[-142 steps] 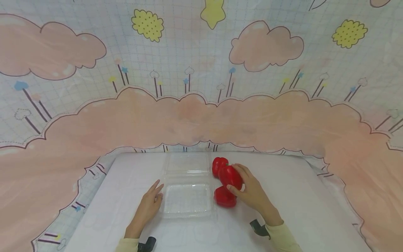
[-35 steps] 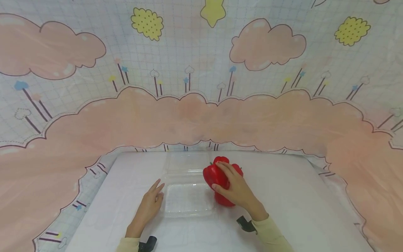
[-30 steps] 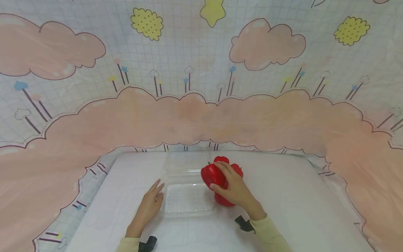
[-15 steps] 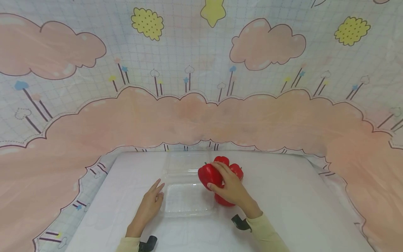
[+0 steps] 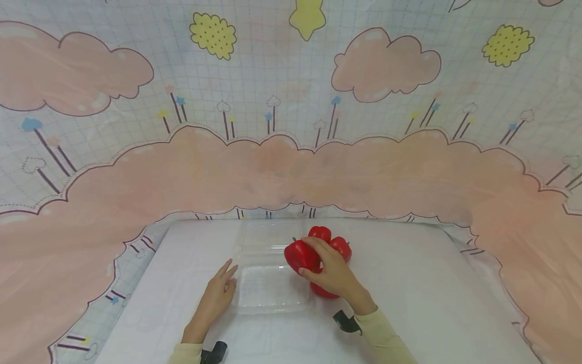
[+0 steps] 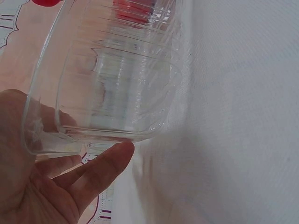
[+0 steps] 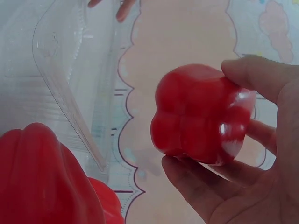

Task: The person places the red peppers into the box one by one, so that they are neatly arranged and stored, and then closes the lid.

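Observation:
My right hand (image 5: pixel 335 273) holds a red bell pepper (image 5: pixel 300 257), its stem pointing away, above the right side of a clear plastic clamshell container (image 5: pixel 268 309). In the right wrist view, the lobed bottom of this bell pepper (image 7: pixel 198 116) shows between thumb and fingers. The container lies with its lid (image 5: pixel 268 235) folded back on the far side. At its left edge, my left hand (image 5: pixel 215 296) touches the rim with extended fingers. A fingertip (image 6: pixel 122 151) sits against the clear outer wall (image 6: pixel 117 93) in the left wrist view.
Three more red peppers stand right of the container: a far one (image 5: pixel 320 232), a right one (image 5: pixel 341 247) and a near one (image 5: pixel 324 290) partly hidden by my hand. A white cloth-covered table (image 5: pixel 409 273) lies beneath; a patterned sheet (image 5: pixel 291 172) hangs behind.
My right hand has carried the bell pepper left from the other peppers to over the container's right side, turning its stem away slightly. My left hand has stayed at the rim.

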Available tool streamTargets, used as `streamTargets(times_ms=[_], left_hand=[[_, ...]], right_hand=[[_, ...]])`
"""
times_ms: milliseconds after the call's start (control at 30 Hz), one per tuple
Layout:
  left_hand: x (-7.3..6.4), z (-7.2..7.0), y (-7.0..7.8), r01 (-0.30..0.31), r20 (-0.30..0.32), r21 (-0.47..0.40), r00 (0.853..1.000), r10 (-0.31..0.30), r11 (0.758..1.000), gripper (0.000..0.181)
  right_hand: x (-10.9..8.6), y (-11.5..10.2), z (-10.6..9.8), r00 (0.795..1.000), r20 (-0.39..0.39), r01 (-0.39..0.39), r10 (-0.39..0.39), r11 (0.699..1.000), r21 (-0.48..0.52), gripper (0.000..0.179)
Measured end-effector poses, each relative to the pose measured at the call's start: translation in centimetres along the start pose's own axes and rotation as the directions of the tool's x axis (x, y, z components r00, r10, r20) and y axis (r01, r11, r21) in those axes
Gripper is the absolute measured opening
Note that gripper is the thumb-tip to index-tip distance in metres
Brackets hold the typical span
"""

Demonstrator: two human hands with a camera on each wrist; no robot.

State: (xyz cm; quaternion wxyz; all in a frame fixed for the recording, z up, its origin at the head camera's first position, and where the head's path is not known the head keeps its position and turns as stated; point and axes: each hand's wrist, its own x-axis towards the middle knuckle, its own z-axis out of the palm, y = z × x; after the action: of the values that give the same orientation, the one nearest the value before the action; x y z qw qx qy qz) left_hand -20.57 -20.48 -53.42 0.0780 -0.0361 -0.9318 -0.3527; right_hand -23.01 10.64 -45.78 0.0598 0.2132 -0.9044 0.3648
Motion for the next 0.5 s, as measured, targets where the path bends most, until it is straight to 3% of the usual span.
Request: streamTargets(times_ms=[500], left_hand=[[-0.04, -0.04, 0.12, 0.013, 0.001, 0.001, 1.0, -0.013, 1.0, 0.043]], right_hand=[[0.09, -0.01, 0.46, 0.999, 0.031, 0.015, -0.015, 1.0, -0.008, 0.08]])
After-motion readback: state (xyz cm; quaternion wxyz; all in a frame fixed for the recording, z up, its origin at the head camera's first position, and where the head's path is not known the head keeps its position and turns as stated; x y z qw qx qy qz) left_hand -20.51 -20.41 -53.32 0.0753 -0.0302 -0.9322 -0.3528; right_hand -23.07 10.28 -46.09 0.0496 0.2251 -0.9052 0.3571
